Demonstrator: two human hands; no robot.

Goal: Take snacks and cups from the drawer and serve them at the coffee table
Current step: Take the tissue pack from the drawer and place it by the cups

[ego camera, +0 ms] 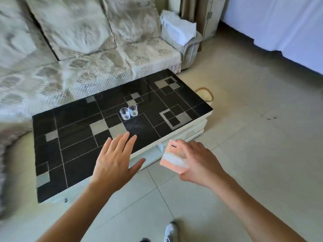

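Two small clear cups (129, 112) stand side by side, touching or nearly so, near the middle of the black patterned coffee table (78, 147). My right hand (201, 161) grips a pink and white snack box (173, 158) in the air, just off the table's near right edge. My left hand (115, 159) hovers flat above the table's near edge, fingers spread and straight, holding nothing. The cups lie well beyond both hands.
A pale patterned sofa (87, 63) runs along the far side of the table, with a folded white cloth (176, 28) on its right armrest. A basket handle (206, 93) shows behind the table's right end. Tiled floor (253, 137) spreads to the right.
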